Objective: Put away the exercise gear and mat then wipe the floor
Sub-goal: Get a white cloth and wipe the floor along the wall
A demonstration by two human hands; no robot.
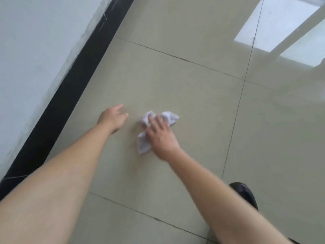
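While the right hand [159,136] presses flat, fingers spread, on the crumpled cloth [154,128], its long axis runs away from the wrist across the floor [175,81]. Left hand [113,118], open and empty, rests just beside it, wallward.

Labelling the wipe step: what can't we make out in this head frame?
- Cloth: middle hidden under the right hand.
- Left hand: motion-blurred, floor contact unclear.
- Shoe: mostly behind the right forearm.
- Mat, gear: outside the frame.
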